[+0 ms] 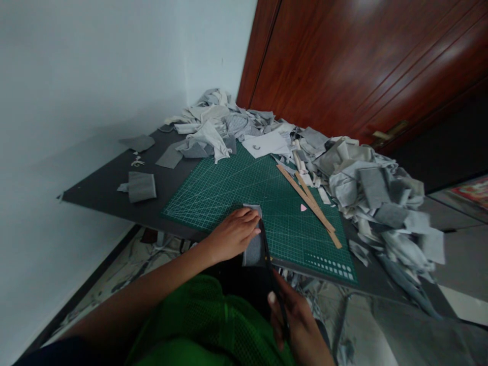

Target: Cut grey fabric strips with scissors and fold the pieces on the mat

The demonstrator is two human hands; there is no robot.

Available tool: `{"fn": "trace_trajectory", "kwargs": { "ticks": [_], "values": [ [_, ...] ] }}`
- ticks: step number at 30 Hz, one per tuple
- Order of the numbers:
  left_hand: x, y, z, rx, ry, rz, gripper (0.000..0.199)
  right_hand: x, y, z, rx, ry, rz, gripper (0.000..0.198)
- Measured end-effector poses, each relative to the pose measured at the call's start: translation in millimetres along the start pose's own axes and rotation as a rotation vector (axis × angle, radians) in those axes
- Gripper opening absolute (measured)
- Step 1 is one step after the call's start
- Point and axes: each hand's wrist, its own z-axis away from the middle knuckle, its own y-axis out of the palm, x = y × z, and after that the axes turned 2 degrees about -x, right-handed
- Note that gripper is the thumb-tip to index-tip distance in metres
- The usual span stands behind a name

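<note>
At the near edge of the green cutting mat [229, 185] lies a small grey fabric piece [253, 253], its lower end hanging past the table edge. My left hand [237, 231] rests over its upper part, fingers bent and pressing it against the mat. My right hand [299, 323] is closed around the handles of dark scissors [268, 256]. The long blades point away from me and run along the fabric's right edge, close to my left fingertips. I cannot tell how far apart the blades are.
Wooden rulers [307, 198] and a pink chalk piece [303, 207] lie on the mat. Fabric scraps heap at the back [213, 122] and right [366, 178]. A folded grey piece [142, 186] sits left. A white wall [95, 66] and brown door [343, 66] border the table.
</note>
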Motion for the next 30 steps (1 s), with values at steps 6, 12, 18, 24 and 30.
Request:
{"fn": "trace_trajectory", "kwargs": {
  "ticks": [6, 12, 18, 24, 30],
  "values": [
    [-0.6, -1.3, -1.4, 0.001, -0.002, 0.0, 0.032, 2.4, -3.9, -2.6, 0.042, -0.014, 0.053, 0.089],
    [-0.8, -1.3, -1.0, -0.014, -0.002, 0.015, 0.03, 3.6, -3.1, 0.4, 0.029, 0.0, 0.021, 0.089],
    [-0.6, -0.1, -0.5, -0.012, 0.003, -0.004, 0.029, 0.8, 0.6, 2.5, -0.027, 0.025, -0.026, 0.089],
    [-1.6, -2.7, -1.1, 0.005, -0.002, 0.015, 0.029, 6.7, 1.3, 1.9, -0.024, 0.038, -0.022, 0.085],
    [-2.1, -3.0, -1.1, 0.007, -0.008, 0.01, 0.031, -1.5, -4.2, -1.4, -0.033, 0.008, -0.009, 0.088]
  ]
}}
